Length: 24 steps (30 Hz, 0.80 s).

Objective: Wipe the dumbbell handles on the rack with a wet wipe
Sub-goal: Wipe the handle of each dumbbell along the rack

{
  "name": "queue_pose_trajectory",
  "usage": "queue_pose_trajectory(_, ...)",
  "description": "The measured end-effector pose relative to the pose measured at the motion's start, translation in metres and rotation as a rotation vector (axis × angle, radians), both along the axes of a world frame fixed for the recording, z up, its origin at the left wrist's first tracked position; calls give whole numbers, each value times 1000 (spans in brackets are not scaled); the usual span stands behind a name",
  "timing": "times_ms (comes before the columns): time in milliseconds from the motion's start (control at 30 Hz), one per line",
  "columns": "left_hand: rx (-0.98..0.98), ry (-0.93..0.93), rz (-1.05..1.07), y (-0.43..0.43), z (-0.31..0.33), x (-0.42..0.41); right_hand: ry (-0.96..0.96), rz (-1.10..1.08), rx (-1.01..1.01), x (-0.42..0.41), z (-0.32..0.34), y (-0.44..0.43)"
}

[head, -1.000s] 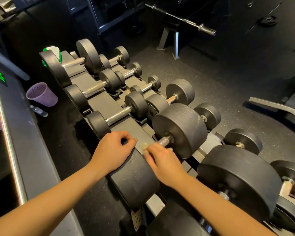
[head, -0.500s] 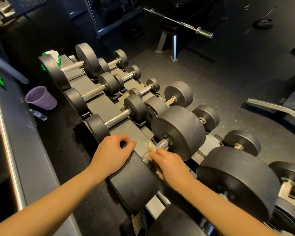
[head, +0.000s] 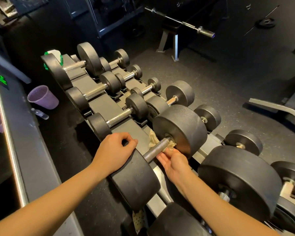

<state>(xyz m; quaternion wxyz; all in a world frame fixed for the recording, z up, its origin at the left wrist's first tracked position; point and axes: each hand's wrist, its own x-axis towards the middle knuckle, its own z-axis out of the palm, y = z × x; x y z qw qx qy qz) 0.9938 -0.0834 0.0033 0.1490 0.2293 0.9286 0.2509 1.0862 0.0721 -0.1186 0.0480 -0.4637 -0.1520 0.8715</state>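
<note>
A large black dumbbell lies across the rack (head: 106, 108) right in front of me; its knurled steel handle (head: 156, 149) is bare on top. My right hand (head: 174, 161) reaches under the handle, palm up, and its fingertips pinch a beige wet wipe (head: 153, 138). The wipe is bunched around the handle's far end, against the far weight head (head: 180, 128). My left hand (head: 115, 150) rests as a loose fist on top of the near weight head (head: 134, 178), with nothing inside the curled fingers.
Several smaller dumbbells (head: 119, 116) fill the rack beyond, and bigger ones (head: 240, 178) sit to the right. A green-and-white wipes pack (head: 55, 55) lies at the rack's far end. A purple cup (head: 43, 97) and small bottle (head: 40, 114) are on the floor left. A barbell (head: 182, 23) stands behind.
My right hand has moved from on top of the handle to under it, and the wipe has slid to the far end, uncovering the handle. My left hand stayed put.
</note>
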Motion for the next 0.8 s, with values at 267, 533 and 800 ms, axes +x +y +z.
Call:
queue_pose_trajectory(267,-14,20,0,1,1,0,-8,466,262,23,30,-26)
queue_pose_trajectory(533,-11,21,-2,1,0,0,50,766,1576,26,30,0)
queue_pose_trajectory(800,5,7,-15,-2,-3,-2,-321,1227,2188,-6,42,19)
